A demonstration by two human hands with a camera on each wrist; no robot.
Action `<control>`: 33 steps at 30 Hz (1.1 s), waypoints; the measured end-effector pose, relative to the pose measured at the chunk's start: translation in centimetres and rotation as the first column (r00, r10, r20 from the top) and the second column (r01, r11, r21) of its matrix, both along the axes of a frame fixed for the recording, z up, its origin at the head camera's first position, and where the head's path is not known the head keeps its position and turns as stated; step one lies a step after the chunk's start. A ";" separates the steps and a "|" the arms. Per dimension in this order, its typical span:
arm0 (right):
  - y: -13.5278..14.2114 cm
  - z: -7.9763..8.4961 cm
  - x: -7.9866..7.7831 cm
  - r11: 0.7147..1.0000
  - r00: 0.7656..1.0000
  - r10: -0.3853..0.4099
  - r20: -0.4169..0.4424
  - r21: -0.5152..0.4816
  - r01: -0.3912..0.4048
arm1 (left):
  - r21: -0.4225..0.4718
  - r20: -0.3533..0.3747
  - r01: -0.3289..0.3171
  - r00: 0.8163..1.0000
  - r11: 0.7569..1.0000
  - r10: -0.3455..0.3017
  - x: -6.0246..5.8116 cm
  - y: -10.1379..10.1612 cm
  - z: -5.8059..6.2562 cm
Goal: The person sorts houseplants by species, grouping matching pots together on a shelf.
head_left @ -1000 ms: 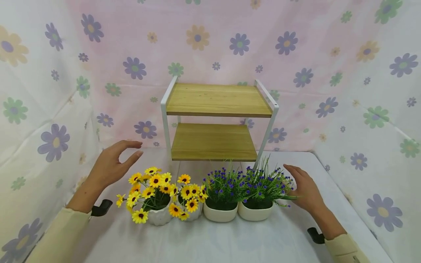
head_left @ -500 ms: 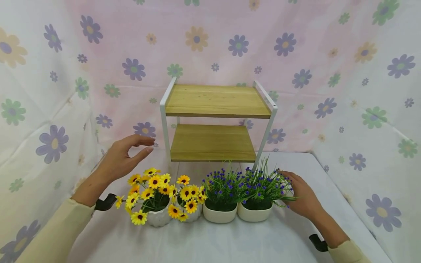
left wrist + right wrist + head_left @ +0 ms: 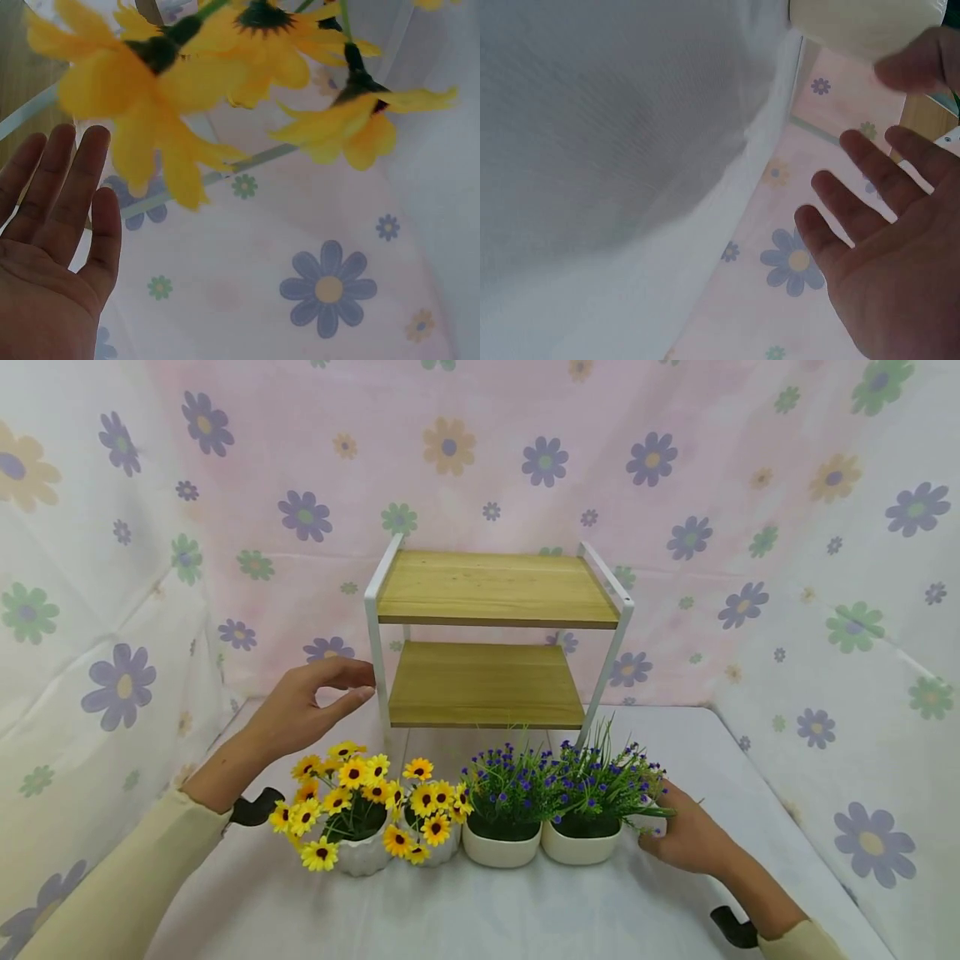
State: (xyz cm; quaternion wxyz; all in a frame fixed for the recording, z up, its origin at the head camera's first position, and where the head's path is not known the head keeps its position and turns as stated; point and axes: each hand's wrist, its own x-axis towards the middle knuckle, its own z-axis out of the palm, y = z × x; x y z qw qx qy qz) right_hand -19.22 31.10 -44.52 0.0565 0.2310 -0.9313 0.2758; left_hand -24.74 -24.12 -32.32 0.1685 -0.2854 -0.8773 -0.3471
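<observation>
My left hand (image 3: 303,706) is raised beside the left post of a two-tier wooden shelf (image 3: 487,685), fingertips right at the white post in the head view. In the left wrist view its fingers (image 3: 64,195) are nearly straight and hold nothing. My right hand (image 3: 693,831) is at the right side of the rightmost purple-flowered pot plant (image 3: 581,843), its fingers partly behind the leaves. The right wrist view shows those fingers (image 3: 855,214) spread, with the thumb near the cream pot (image 3: 862,22).
Left of that plant stand a second purple-flowered pot plant (image 3: 502,852) and two white pots of yellow flowers, a smaller (image 3: 446,847) and a larger (image 3: 365,856). All line up on the white-covered table (image 3: 450,918). Flower-print cloth (image 3: 465,485) surrounds it.
My left hand has moved right, to the shelf's left post. My right hand has come lower and closer to the rightmost pot, its thumb now nearer the pot's side. The plants have stayed put.
</observation>
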 end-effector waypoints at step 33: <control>-2.2 -1.3 0.6 0.962 0.988 0.122 0.091 -0.256 -0.095 | 0.007 0.017 0.001 1.000 1.000 -0.001 -0.5 1.4 0.8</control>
